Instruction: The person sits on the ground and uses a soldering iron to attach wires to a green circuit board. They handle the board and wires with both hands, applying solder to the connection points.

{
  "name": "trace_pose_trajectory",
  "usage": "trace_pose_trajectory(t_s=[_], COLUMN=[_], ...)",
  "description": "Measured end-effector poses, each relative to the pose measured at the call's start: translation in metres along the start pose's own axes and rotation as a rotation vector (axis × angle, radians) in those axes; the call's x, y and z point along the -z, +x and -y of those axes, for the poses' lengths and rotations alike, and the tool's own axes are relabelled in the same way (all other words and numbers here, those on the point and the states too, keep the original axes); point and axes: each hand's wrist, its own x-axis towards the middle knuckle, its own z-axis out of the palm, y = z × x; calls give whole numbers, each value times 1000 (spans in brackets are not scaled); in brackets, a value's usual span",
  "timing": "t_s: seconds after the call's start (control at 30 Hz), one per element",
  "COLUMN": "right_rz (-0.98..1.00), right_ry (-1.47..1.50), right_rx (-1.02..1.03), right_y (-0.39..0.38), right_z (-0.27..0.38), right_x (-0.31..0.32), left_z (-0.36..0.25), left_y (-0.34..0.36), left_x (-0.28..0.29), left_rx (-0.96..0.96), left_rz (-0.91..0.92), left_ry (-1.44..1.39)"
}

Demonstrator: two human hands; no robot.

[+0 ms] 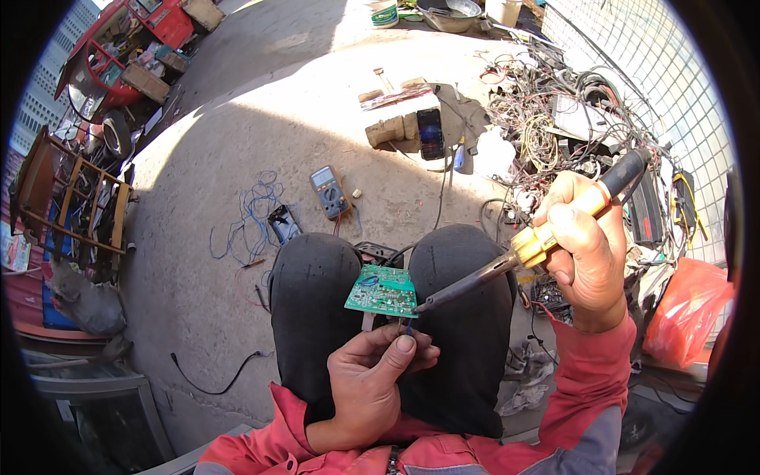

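My right hand (587,241) is wrapped around the yellow handle of a soldering iron (475,279). The iron slants down to the left, its tip at the near right corner of a green circuit board (381,290); whether the two touch I cannot tell. Below that board my left hand (372,376) is closed, thumb and fingers pinched at its near edge next to a small dark blue part (408,326). The board's solder side faces up, tilted above my knees, with a short blue wire on it. Parts underneath are mostly hidden.
Ahead on the concrete floor lie a multimeter (329,191), tangled blue wires (252,207) and a small dark device (283,225). A phone (431,134) leans on a block. Heaped cables (546,119) and a red plastic bag (687,313) are at right; a wooden frame (79,186) stands left.
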Motion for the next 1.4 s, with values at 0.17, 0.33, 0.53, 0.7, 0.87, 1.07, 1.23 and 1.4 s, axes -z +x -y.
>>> trace_pose_trajectory(t_s=[0.17,0.33,0.53,0.7,0.87,1.07,1.23,1.4], right_rz=[-3,7,-6,-9,-1,48,19,36], right_ry=[-19,-16,-12,-34,-28,-44,-95,-102], right_rx=[-2,-20,-7,-10,-2,45,104,143], right_y=[0,1,0,0,-1,-4,-6,-9], right_z=[-1,0,1,2,4,4,4,2], right_x=[1,0,-2,-1,1,6,6,8], left_z=[0,0,-1,-3,-4,-3,-4,-4], left_y=[0,0,0,0,0,0,0,0], left_x=[0,0,-2,-2,-2,-3,-3,-3], left_rx=[-2,14,11,21,25,27,30,32], left_rz=[-2,-7,-10,-13,-5,-3,-8,-5], left_ry=[-5,-7,-4,9,7,-7,2,-2])
